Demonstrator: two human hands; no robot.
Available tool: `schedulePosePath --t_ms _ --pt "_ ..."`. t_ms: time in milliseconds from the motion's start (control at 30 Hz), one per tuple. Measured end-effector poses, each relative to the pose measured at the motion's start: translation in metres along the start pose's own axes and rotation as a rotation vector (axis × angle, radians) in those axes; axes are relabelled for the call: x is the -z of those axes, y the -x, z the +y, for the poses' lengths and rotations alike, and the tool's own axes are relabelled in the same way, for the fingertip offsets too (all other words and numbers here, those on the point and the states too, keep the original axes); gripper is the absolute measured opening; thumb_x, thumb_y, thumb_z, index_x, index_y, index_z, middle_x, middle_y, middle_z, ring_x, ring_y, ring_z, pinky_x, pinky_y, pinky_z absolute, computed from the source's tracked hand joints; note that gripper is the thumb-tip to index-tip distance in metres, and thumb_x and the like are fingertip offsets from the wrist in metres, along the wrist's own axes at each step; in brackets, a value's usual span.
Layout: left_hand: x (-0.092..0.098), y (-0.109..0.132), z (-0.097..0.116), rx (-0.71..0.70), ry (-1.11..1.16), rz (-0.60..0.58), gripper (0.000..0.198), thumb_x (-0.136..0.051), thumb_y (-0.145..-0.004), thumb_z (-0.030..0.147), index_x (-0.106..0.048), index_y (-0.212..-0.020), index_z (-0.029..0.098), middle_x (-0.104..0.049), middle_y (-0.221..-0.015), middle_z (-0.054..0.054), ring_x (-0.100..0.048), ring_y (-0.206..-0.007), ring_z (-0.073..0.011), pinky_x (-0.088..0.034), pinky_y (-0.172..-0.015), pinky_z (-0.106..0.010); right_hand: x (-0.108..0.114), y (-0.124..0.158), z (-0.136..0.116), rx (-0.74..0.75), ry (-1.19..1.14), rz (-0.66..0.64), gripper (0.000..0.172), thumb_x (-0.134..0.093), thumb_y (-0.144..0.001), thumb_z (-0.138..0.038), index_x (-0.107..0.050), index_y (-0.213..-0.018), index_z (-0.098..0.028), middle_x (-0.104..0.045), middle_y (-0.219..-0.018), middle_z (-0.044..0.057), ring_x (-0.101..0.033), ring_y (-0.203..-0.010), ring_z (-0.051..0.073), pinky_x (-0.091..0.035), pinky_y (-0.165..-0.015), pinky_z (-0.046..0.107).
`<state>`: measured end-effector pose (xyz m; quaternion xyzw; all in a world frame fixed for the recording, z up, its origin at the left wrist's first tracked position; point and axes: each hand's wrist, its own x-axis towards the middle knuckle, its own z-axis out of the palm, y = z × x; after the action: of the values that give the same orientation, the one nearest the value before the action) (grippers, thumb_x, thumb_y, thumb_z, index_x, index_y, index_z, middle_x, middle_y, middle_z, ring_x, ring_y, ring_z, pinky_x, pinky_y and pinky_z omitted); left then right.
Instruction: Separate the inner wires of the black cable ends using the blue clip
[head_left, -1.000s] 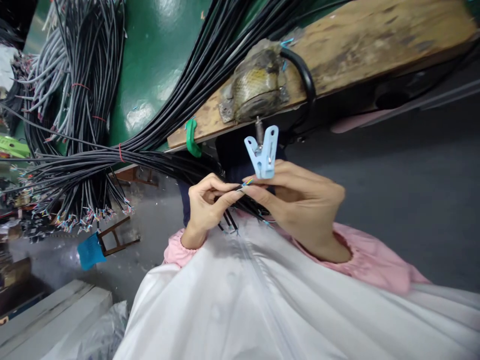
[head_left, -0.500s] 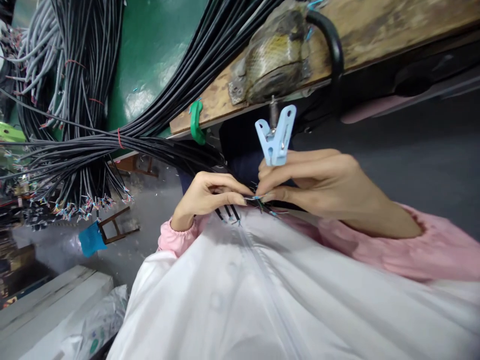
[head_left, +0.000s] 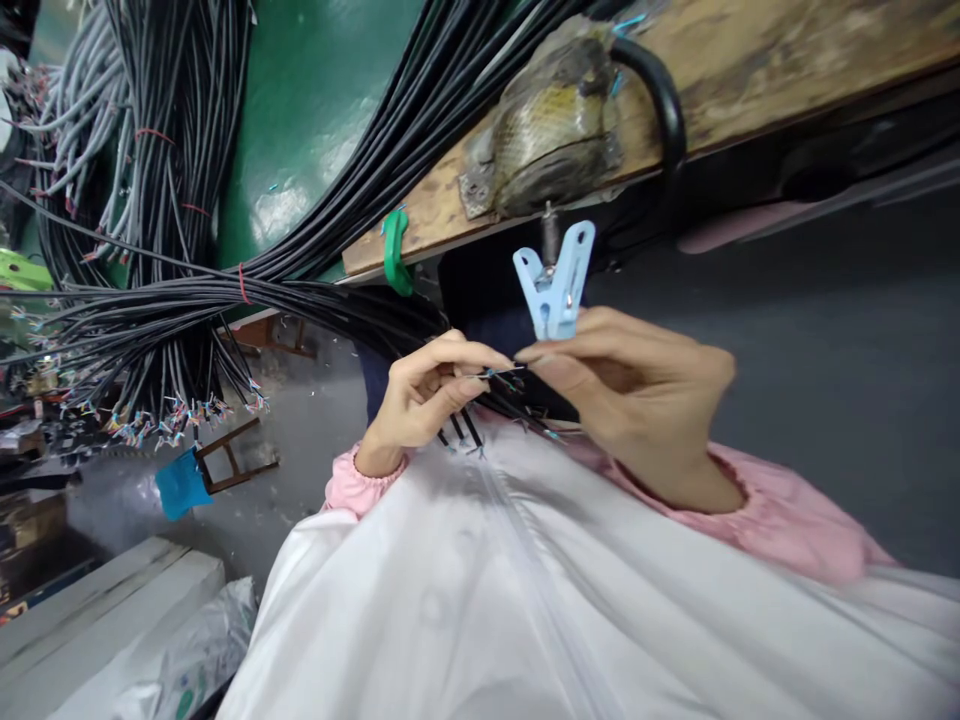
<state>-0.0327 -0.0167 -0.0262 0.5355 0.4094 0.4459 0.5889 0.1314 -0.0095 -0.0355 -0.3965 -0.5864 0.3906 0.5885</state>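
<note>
Above my lap, my left hand [head_left: 424, 392] is closed, thumb and index finger pinching a thin wire [head_left: 501, 372] with light blue showing on it. My right hand [head_left: 637, 395] is closed too, its thumb and index finger pinching the other end of that wire. Just above the right hand's fingers is a light blue clothespin [head_left: 553, 292], hanging from a small metal piece at the bench edge. Below the hands, several black cable ends [head_left: 471, 428] with bared thin wires rest on the white apron [head_left: 450, 580]. The exact grip points are small and partly hidden by the fingers.
A long bundle of black cables [head_left: 322, 300] runs off the green bench top [head_left: 315, 110], tied with a red band. A green clamp-like hook [head_left: 396, 252] sits on the wooden edge [head_left: 442, 225]. A tape-wrapped device [head_left: 555, 125] stands above. A blue stool [head_left: 182, 484] is lower left.
My right hand has tilted more upright, its wrist shifting left and down. The left hand has moved slightly right, its fingers slightly higher. Both still pinch the wire.
</note>
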Motion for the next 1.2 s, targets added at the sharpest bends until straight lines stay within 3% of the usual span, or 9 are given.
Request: schedulePosePath --t_ms 233,400,633,733,867,1000,1100,1200 --pt "-0.003 0.002 0.002 0.008 0.087 0.027 0.032 -0.075 -0.082 0.048 -0.062 -0.083 0.018 -0.057 -0.075 0.002 -0.055 -0.064 -0.0074 -0.046 -0.066 -0.024 -0.004 -0.003 0.01 0.14 0.048 -0.025 0.017 -0.068 -0.089 -0.017 -0.077 -0.093 -0.03 -0.073 -0.077 0.0 -0.066 -0.063 0.013 -0.054 -0.057 0.027" --pt "-0.002 -0.001 -0.003 0.069 -0.045 0.032 0.044 -0.075 -0.075 0.061 -0.064 -0.077 0.019 -0.058 -0.072 0.001 -0.055 -0.065 -0.0093 -0.046 -0.063 -0.025 -0.003 -0.005 0.004 0.29 0.081 -0.025 0.026 -0.067 -0.087 -0.01 -0.076 -0.099 -0.031 -0.07 -0.072 0.0 -0.062 -0.061 0.014 -0.05 -0.055 0.029" --pt "-0.004 0.0 0.001 0.115 -0.165 0.089 0.044 -0.076 -0.075 0.059 -0.072 -0.088 0.017 -0.061 -0.067 0.002 -0.053 -0.057 -0.0068 -0.042 -0.054 -0.021 0.007 -0.003 0.003 0.4 0.427 -0.045 0.015 -0.062 -0.088 -0.012 -0.065 -0.089 -0.026 -0.07 -0.077 0.004 -0.06 -0.07 0.019 -0.047 -0.063 0.036" --pt "-0.003 -0.002 0.006 0.116 -0.211 0.05 0.043 -0.079 -0.072 0.058 -0.073 -0.07 0.016 -0.059 -0.062 0.001 -0.05 -0.055 -0.0068 -0.039 -0.051 -0.022 0.014 -0.007 0.004 0.346 0.344 -0.129 0.013 -0.058 -0.091 -0.014 -0.062 -0.086 -0.025 -0.068 -0.076 0.003 -0.061 -0.071 0.018 -0.046 -0.063 0.033" --pt "-0.01 -0.002 0.011 -0.024 -0.216 0.108 0.042 -0.081 -0.071 0.056 -0.07 -0.062 0.016 -0.055 -0.056 0.002 -0.045 -0.052 -0.0062 -0.033 -0.048 -0.022 0.023 -0.017 0.006 0.072 0.025 -0.273 0.014 -0.058 -0.095 -0.024 -0.062 -0.082 -0.023 -0.064 -0.073 0.003 -0.061 -0.066 0.014 -0.047 -0.057 0.027" --pt "-0.019 0.0 0.013 -0.122 -0.242 0.186 0.04 -0.079 -0.074 0.054 -0.069 -0.061 0.017 -0.054 -0.055 0.002 -0.046 -0.053 -0.0075 -0.034 -0.051 -0.024 0.028 -0.023 0.004 -0.143 -0.075 -0.159 0.017 -0.066 -0.092 -0.034 -0.067 -0.079 -0.022 -0.068 -0.075 0.005 -0.064 -0.069 0.016 -0.05 -0.059 0.029" --pt "-0.021 0.002 0.013 -0.125 -0.262 0.219 0.04 -0.079 -0.074 0.054 -0.069 -0.061 0.018 -0.054 -0.055 0.003 -0.047 -0.053 -0.008 -0.035 -0.051 -0.025 0.025 -0.019 -0.001 -0.092 -0.092 -0.131 0.008 -0.069 -0.088 -0.024 -0.071 -0.08 -0.024 -0.072 -0.077 0.005 -0.066 -0.068 0.016 -0.051 -0.058 0.029" --pt "-0.021 0.003 0.011 -0.124 -0.273 0.243 0.039 -0.079 -0.074 0.054 -0.07 -0.062 0.018 -0.054 -0.055 0.003 -0.046 -0.053 -0.0079 -0.036 -0.052 -0.026 0.017 -0.014 -0.005 0.016 -0.096 -0.13 0.016 -0.071 -0.08 -0.009 -0.072 -0.077 -0.024 -0.072 -0.07 0.002 -0.064 -0.06 0.014 -0.051 -0.054 0.028"
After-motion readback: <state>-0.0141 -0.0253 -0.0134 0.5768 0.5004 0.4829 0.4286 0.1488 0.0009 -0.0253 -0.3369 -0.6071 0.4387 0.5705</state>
